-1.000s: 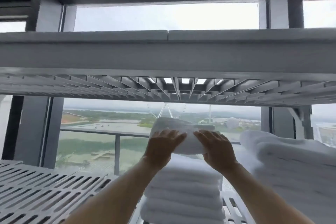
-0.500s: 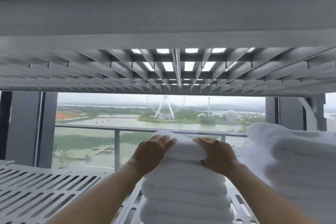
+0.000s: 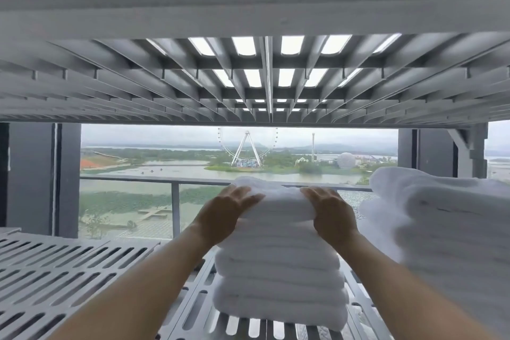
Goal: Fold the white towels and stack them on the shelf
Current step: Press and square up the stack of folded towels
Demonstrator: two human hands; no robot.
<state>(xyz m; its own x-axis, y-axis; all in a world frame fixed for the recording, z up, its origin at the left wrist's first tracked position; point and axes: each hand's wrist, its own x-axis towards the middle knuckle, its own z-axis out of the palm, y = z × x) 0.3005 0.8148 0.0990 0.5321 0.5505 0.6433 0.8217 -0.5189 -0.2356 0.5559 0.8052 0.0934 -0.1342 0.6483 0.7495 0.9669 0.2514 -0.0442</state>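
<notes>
A stack of several folded white towels [image 3: 280, 279] stands on the grey slotted shelf [image 3: 69, 270]. The top folded towel [image 3: 278, 203] lies flat on the stack. My left hand [image 3: 225, 215] clasps its left end, fingers spread over the top. My right hand [image 3: 332, 212] clasps its right end the same way. Both forearms reach in from the bottom of the view.
A second pile of white towels [image 3: 447, 218] sits on the shelf to the right, close to my right arm. The ribbed underside of the upper shelf [image 3: 265, 77] hangs low overhead. Behind the shelf is a window with a railing [image 3: 154, 180].
The top towel came down from above the stack and now rests on it, held by both hands. The view has dropped lower under the upper shelf.
</notes>
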